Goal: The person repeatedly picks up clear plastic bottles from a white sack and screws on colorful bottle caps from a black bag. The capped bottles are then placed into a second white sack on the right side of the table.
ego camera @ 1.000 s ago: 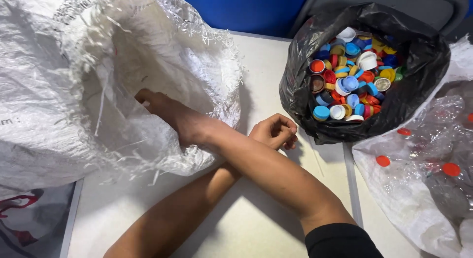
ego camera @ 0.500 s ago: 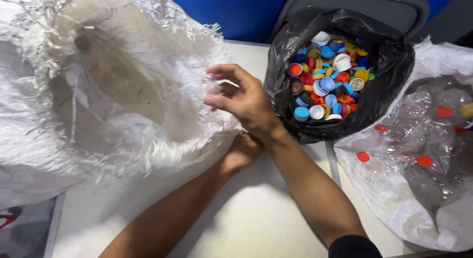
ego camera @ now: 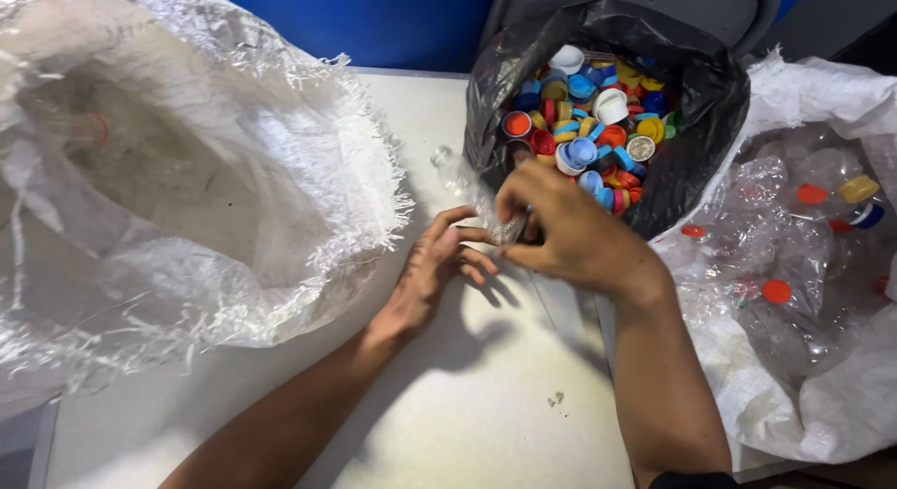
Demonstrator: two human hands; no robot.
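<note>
A clear plastic bottle (ego camera: 467,192) was held over the white table (ego camera: 486,405), just near of the black bag of coloured caps (ego camera: 598,115). Its neck end was gripped by the right hand (ego camera: 570,232), fingers curled tightly round it; the cap was hidden beneath them. The left hand (ego camera: 434,265) was placed against the same end, fingers slightly spread. The bottle's body was hard to make out. A woven white sack (ego camera: 187,171) was cut off at left; a sack of bottles (ego camera: 804,265) lay at right.

White table (ego camera: 486,424), woven sack (ego camera: 187,199), black bag (ego camera: 691,162)
</note>
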